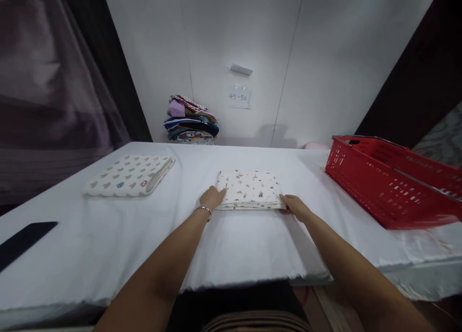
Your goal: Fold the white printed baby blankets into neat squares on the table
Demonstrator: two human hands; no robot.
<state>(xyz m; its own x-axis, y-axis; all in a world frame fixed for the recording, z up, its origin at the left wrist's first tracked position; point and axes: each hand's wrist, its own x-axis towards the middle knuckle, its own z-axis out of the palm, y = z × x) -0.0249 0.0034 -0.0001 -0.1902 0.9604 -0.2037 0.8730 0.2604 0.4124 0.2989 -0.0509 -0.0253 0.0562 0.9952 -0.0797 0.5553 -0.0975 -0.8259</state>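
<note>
Dark clothing [234,305] with a striped band showed lowest in the view, just beside the near edge of a white-covered table [249,245]. Past that edge, between the table's middle and its near side, lay a printed cloth [249,187], folded into a flat rectangle.

The left hand [212,197], a bracelet at its wrist, was at the cloth's left side toward the near corner. Its thumb lay on top and its fingers were curled in, mostly hidden, seemingly closed on the fabric. The right hand [293,206] had the near right corner between thumb and fingers, with hardly any gap. Holding opposite sides probably kept the layers flat and square.

The cloth's long axis ran left to right, roughly parallel to the table's near edge. Its stacked fold edges faced the person; which way the small prints pointed was too fine to tell.

Toward the table's left edge lay a second folded cloth [126,175], well apart, and nearer the near left corner a dark flat object [25,240]. A red basket [382,178] stood toward the right edge, perhaps to be out of the right arm's way.
</note>
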